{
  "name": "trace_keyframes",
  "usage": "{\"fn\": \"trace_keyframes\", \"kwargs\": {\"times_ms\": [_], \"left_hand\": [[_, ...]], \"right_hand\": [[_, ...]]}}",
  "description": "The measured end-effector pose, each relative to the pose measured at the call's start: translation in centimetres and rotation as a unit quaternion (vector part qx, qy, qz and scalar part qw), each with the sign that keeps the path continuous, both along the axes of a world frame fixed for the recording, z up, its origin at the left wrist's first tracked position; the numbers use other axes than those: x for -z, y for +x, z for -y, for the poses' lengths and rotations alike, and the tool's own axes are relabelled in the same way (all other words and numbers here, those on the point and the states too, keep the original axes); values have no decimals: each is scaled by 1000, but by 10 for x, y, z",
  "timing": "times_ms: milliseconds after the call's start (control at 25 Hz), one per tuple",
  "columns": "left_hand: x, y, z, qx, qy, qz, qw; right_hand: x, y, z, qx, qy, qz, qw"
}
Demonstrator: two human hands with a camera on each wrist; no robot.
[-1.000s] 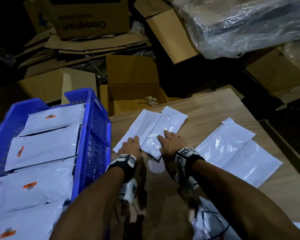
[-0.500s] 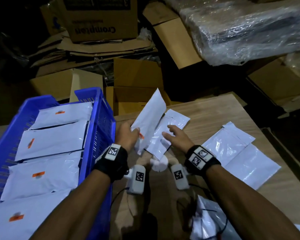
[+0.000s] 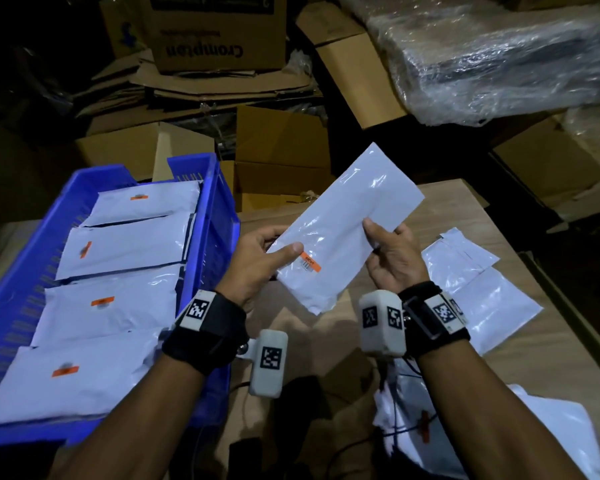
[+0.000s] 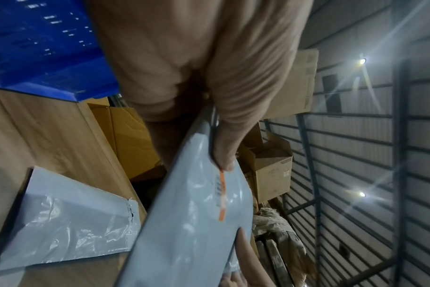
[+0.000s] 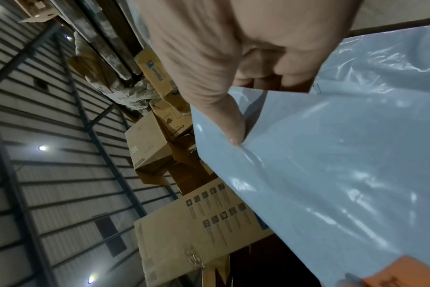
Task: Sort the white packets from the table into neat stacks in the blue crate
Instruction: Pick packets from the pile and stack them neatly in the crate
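Both hands are clamped on 1 white packet (image 3: 340, 233), held up clear of the table (image 3: 465, 209) just to the right of the blue crate (image 3: 219, 202). The left hand (image 3: 257, 265) pinches the packet's near-left edge, thumb on top just beside an orange label (image 3: 309, 262); the right hand (image 3: 392, 258) grips its right edge, thumb pressed on the upper face. The packet sits tilted, its far end raised toward the cardboard boxes (image 3: 281, 147) beyond the table. Inside the crate, 4 packet stacks (image 3: 118, 254) lie in a row from near to far, each top packet showing an orange label. On the table at right, 2 loose packets (image 3: 482, 289) lie flat and overlapping. More white packets (image 3: 551, 427) lie at the near right.
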State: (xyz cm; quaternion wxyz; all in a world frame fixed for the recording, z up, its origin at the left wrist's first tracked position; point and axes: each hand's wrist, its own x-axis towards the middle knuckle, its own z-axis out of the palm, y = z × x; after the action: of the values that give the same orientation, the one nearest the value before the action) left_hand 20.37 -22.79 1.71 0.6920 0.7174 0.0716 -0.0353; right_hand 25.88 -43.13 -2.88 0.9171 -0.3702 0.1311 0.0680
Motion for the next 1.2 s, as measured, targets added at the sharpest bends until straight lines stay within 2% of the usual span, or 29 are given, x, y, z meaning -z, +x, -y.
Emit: {"fn": "trace_keyframes", "kwargs": {"times_ms": [160,240,320,520,720,880,1120,1200], "left_hand": [[-7,-10,-1,-88,-78,18,993],[-10,-16,1,-95,-131,9,987],[-9,-22,5,-87,-144,5,986],[-10,-23,-5,-111,-67,52,990],[-22,-20,-29,-138,-48,74,987],[-21,-15,-46,-174,21,76,982],[-16,-15,-59,-214,41,45,975],[-15,-14,-63,-204,52,39,977]], "right_hand": [[-15,-15,-3,44,4,-4,999],[-21,-20,-5,67,29,-9,997],[-26,-24,-7,80,30,-13,996],[-32,-33,6,94,-10,-15,995],[-27,-41,21,34,-75,39,996],[-22,-51,14,-35,-114,54,991],[-19,-57,5,-43,-198,60,977],[-17,-59,5,-47,-225,64,971]]}}
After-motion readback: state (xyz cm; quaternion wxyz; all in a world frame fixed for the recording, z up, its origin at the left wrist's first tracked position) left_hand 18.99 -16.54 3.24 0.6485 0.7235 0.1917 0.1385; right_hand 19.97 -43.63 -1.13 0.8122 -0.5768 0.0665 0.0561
